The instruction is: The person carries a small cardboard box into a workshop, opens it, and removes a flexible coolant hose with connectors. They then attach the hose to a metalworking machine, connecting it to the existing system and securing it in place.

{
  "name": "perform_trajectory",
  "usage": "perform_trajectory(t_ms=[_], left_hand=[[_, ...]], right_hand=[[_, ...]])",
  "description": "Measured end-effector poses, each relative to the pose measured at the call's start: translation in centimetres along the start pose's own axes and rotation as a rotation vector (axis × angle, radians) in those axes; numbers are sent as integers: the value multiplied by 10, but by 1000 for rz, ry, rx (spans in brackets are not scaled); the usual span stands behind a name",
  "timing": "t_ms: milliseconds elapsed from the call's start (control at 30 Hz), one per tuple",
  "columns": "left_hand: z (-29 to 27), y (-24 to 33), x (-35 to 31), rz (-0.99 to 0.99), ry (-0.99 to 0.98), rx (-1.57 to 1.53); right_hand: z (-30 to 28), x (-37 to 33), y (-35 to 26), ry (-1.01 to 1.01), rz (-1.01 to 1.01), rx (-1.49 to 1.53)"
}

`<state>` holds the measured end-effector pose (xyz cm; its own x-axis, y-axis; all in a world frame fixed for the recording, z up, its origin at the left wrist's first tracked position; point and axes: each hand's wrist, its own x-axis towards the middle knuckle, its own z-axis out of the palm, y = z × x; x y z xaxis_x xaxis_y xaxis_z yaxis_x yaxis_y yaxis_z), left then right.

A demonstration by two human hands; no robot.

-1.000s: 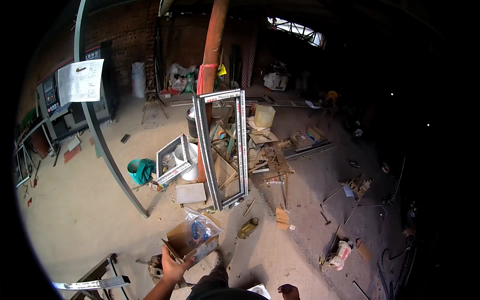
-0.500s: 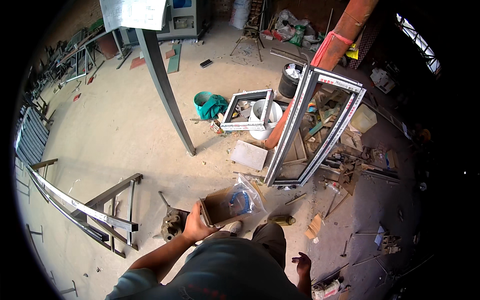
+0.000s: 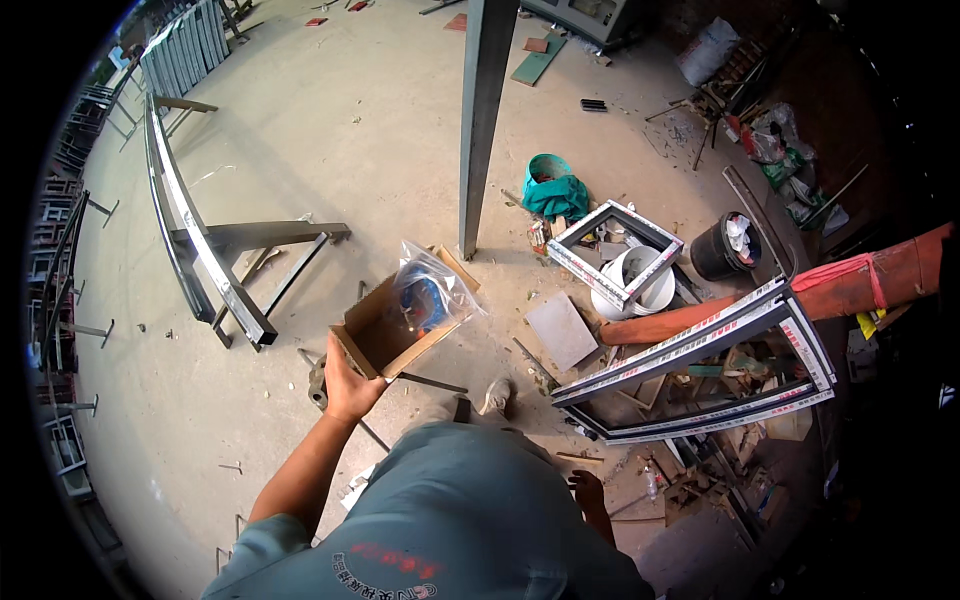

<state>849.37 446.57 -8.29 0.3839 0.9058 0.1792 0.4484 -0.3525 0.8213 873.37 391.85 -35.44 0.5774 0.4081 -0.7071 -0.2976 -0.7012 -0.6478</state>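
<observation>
Cardboard box and view both swing left from the earlier frame: the box now appears between seven and eight o'clock from the foot of the grey post, rather than at five. It tilts open in the left hand, whose fingers pinch the wall at its seven o'clock corner, thumb along the near side. A clear plastic bag with something blue inside pokes from the box. Between four and five o'clock from the box hangs the right hand, too dark to tell whether its fingers are spread or closed. Around the box, a pale beam lies at ten o'clock, a white bucket and a large window frame near three, and a shoe at four.
</observation>
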Motion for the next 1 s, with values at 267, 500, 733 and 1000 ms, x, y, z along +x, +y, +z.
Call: perform_trajectory(t_ms=[267, 500, 733, 1000], left_hand=[[-6, 2, 21, -192, 267, 48], [-11, -32, 91, -118, 466, 213], [-20, -138, 255, -144, 568, 148], [-82, -202, 508, -113, 482, 72]], right_hand=[[-76, 174, -269, -39, -307, 95], [56, 244, -462, -416, -339, -159], [241, 333, -668, -492, -651, -626], [330, 403, -757, -439, -180, -465]])
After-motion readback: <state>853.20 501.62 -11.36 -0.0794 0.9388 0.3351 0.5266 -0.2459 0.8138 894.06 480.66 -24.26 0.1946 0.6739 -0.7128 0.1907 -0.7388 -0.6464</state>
